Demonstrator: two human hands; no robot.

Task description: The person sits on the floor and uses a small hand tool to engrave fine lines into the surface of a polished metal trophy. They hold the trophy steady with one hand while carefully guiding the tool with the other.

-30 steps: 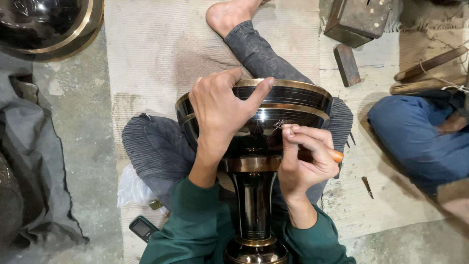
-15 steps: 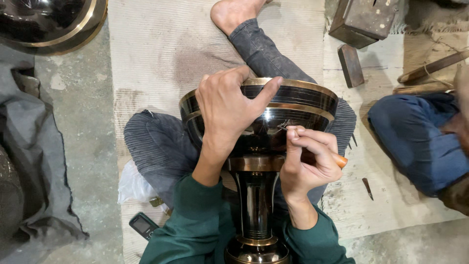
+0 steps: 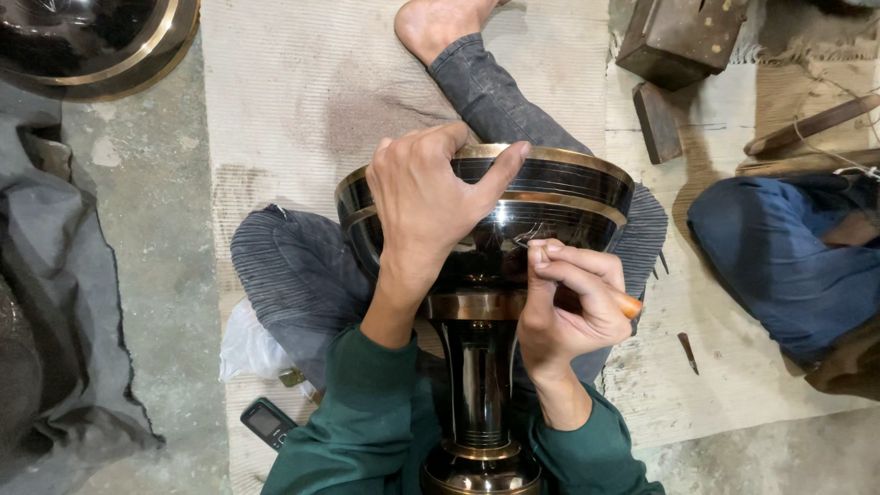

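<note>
A tall black goblet-shaped metal vase [image 3: 559,206] with brass bands lies across my lap, its wide bowl pointing away from me. My left hand [image 3: 426,197] is spread over the bowl's rim and grips it, thumb hooked over the far edge. My right hand [image 3: 568,302] is closed around a small engraving tool [image 3: 627,303] with an orange wooden handle. The tool's tip rests on the bowl's black side, where fine scratched lines show. The vase's stem and foot [image 3: 481,403] run down between my green sleeves.
Another black and brass vessel [image 3: 92,41] sits at top left beside grey cloth [image 3: 55,302]. A small phone [image 3: 269,422] lies on the mat by my knee. Metal blocks [image 3: 678,37] and a wooden-handled tool [image 3: 811,124] lie at top right. Another person's blue-trousered leg [image 3: 788,257] is at right.
My view has shifted slightly. Both hands stay on the vase, and the right hand has moved the tool a little along the bowl's side.
</note>
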